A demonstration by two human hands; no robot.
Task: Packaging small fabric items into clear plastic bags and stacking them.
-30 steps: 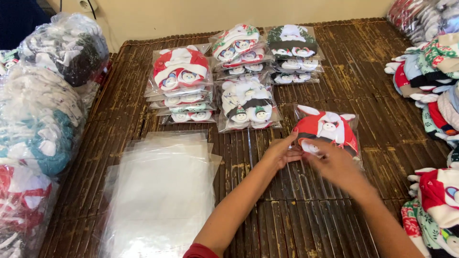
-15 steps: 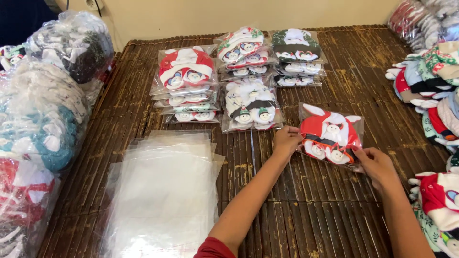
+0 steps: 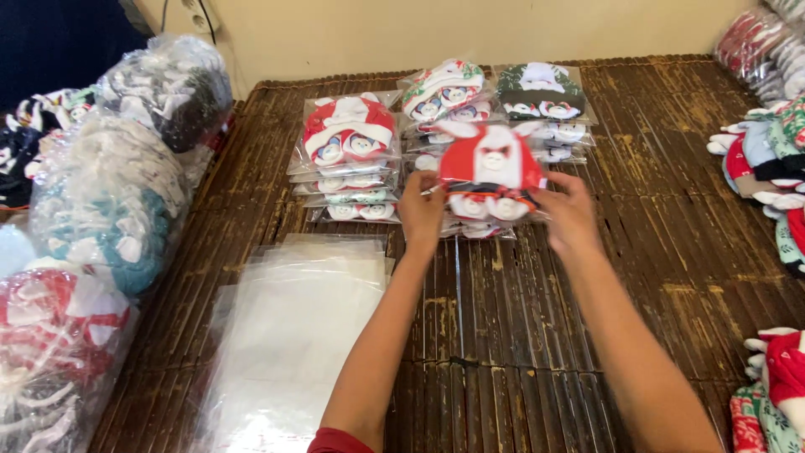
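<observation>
You have the red-and-white bagged pack [image 3: 490,172] held between both hands, lifted just above the front middle stack [image 3: 470,225], which serves as the landmark here. Your left hand [image 3: 422,205] pinches the pack's left edge, fingers curled closed on the plastic; your right hand [image 3: 570,214] grips the right edge the same way, thumb on the near face. Both grips are closed on the pack, not loose, though motion blur hides the fingertips' exact seat.

The relation that matters: the pack sits directly over that stack, almost covering it, with only the stack's near edge peeking out below. The pack's long axis runs left to right, matching the way the stack's packs lie, and it looks roughly level. Neither hand is clearly nearer the stack; they flank it evenly, one at each end.

To the left of the stack stands a taller red-and-white pile [image 3: 348,159]; behind it sit two more piles, one striped [image 3: 443,92] and one dark green [image 3: 541,96]. Nearer you and to the left of the stack lies a sheaf of empty clear bags [image 3: 293,335] on the slatted table [image 3: 671,210]. Loose knitted items [image 3: 767,159] lie well to the stack's right.
</observation>
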